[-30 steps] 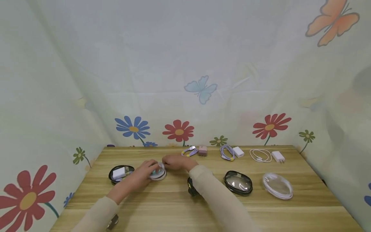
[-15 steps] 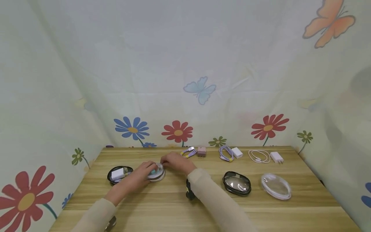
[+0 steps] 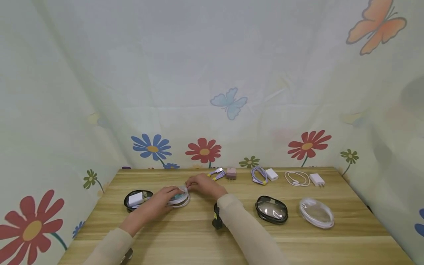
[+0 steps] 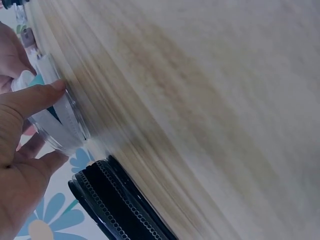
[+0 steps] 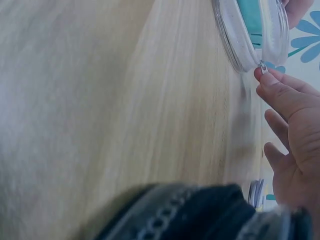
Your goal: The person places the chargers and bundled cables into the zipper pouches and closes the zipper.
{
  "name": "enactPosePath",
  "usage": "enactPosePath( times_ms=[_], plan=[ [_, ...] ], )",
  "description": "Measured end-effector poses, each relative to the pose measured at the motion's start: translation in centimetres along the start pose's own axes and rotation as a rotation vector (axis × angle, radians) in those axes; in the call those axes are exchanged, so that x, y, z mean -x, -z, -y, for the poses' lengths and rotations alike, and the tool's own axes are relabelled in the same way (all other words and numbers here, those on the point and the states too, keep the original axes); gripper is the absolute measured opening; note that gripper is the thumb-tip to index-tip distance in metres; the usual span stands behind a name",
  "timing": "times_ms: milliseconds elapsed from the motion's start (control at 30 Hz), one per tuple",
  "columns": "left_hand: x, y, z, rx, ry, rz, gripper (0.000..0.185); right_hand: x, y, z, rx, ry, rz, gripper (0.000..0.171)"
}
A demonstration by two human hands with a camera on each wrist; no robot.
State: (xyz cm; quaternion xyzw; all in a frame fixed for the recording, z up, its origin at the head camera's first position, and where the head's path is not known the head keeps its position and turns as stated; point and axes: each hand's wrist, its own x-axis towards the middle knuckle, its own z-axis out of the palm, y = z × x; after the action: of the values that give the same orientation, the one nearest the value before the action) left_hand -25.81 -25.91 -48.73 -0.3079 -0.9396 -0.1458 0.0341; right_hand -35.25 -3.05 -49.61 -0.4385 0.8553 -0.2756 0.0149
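Clear plastic forms the white-rimmed pouch (image 3: 180,199) lying on the wooden table (image 3: 232,239), just right of the black-rimmed pouch (image 3: 138,199). The left hand (image 3: 162,200) clasps its near side with curled fingers, while the right hand (image 3: 205,186) pinches the zipper pull (image 5: 263,68) at its far edge. Teal contents inside are too hidden to identify.
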Motion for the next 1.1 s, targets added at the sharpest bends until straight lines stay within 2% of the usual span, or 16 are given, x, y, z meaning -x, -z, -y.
enactPosePath(
  times_ms=[267, 367, 567, 733, 967, 1100],
  plan=[
    [-0.1, 0.2, -0.2, -0.026, 0.034, 0.022, 0.056, 0.7, 0.8, -0.1, -0.038, 0.040, 0.055, 0.013],
    [-0.1, 0.2, -0.2, -0.034, 0.055, 0.028, 0.056, 1.0, 0.8, -0.4, -0.044, 0.029, 0.074, 0.013],
    [-0.1, 0.1, -0.3, -0.033, 0.041, 0.022, 0.055, 1.4, 0.7, -1.1, -0.107, -0.016, 0.107, 0.014],
    [-0.2, -0.1, -0.4, -0.056, 0.033, 0.014, 0.053, 1.5, 0.7, -1.8, -0.174, -0.014, 0.147, 0.013],
    [-0.4, -0.6, -0.8, -0.094, 0.048, -0.012, 0.054, 1.2, 1.0, -1.8, -0.166, 0.011, 0.201, 0.013],
    [-0.4, -0.7, -1.3, -0.114, 0.094, -0.006, 0.058, 0.9, 0.8, -1.7, -0.082, -0.034, 0.188, 0.014]
  ],
)
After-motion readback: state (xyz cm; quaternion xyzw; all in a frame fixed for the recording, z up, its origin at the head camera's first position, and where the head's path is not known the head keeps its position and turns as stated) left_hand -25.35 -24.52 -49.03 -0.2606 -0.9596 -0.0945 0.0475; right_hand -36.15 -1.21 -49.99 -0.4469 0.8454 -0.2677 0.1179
